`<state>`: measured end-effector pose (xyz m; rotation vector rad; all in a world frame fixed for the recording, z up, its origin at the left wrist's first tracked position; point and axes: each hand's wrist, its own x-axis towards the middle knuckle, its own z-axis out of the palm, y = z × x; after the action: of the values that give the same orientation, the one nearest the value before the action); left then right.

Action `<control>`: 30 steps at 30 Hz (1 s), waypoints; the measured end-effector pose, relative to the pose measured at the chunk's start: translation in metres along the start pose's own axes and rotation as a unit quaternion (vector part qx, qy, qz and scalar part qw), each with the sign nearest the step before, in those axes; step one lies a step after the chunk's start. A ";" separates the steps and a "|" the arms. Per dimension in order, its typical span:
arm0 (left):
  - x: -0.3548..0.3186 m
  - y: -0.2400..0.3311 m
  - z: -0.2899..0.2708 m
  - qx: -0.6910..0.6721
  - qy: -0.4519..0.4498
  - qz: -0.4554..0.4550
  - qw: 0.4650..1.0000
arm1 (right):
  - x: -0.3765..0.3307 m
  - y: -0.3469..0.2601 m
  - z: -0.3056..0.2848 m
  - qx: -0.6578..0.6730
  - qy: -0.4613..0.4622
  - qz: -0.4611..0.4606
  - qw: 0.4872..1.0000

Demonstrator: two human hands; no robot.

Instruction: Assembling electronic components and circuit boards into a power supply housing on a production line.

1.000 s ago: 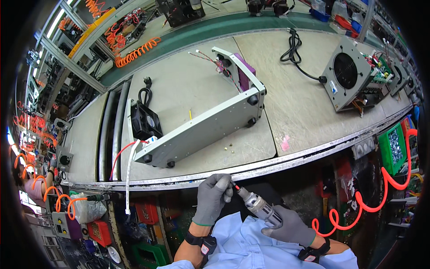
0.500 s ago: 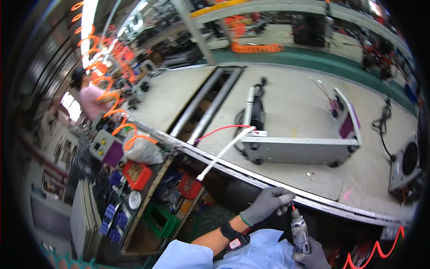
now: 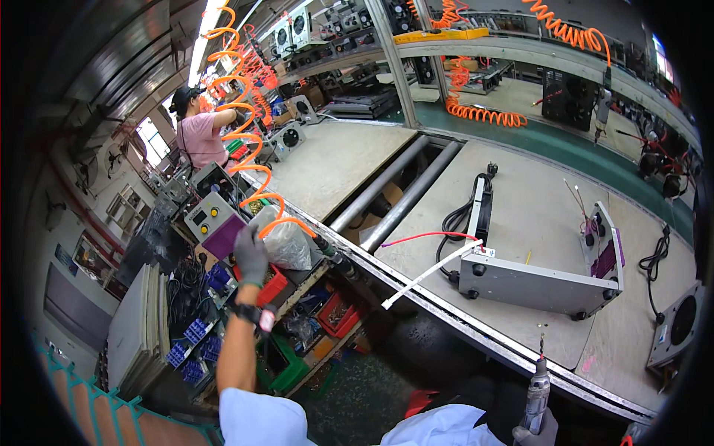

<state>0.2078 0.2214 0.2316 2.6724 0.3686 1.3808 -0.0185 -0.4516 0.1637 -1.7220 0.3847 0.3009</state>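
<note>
The left hand (image 3: pixel 251 254) wears a grey knitted cloth glove, matt and slightly fuzzy, and just beside its fingers lies a clear plastic bag (image 3: pixel 286 245), crinkled and glossy. Above that hand runs an orange coiled hose (image 3: pixel 245 167) of smooth, shiny plastic. The right hand (image 3: pixel 537 432), in the same grey cloth, grips a power screwdriver (image 3: pixel 537 390) with a bright metal barrel and a thin metal bit. Up and away from it, the open case (image 3: pixel 535 279) is grey painted sheet metal with a dull sheen, on a desk (image 3: pixel 520 193) whose pale surface looks matt and scuffed.
</note>
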 end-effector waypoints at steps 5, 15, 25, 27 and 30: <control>0.083 -0.043 0.028 0.112 -0.422 0.108 0.893 | -0.003 -0.011 0.010 -0.013 0.009 0.011 1.000; 0.090 -0.066 0.054 0.132 -0.390 0.036 0.911 | -0.001 -0.013 0.016 0.002 0.002 0.029 1.000; 0.084 -0.064 0.007 -0.229 -0.269 -0.331 0.875 | 0.006 -0.006 0.005 0.014 0.012 0.000 1.000; 0.083 -0.065 0.006 -0.330 -0.242 -0.387 0.826 | 0.005 -0.008 0.006 0.026 0.009 -0.009 1.000; 0.079 -0.068 0.009 -0.370 -0.220 -0.388 0.815 | 0.004 -0.007 0.006 0.020 0.008 -0.030 0.999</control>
<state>0.2484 0.3082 0.2744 1.7577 0.6087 0.4701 -0.0116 -0.4447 0.1672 -1.6936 0.3487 0.2340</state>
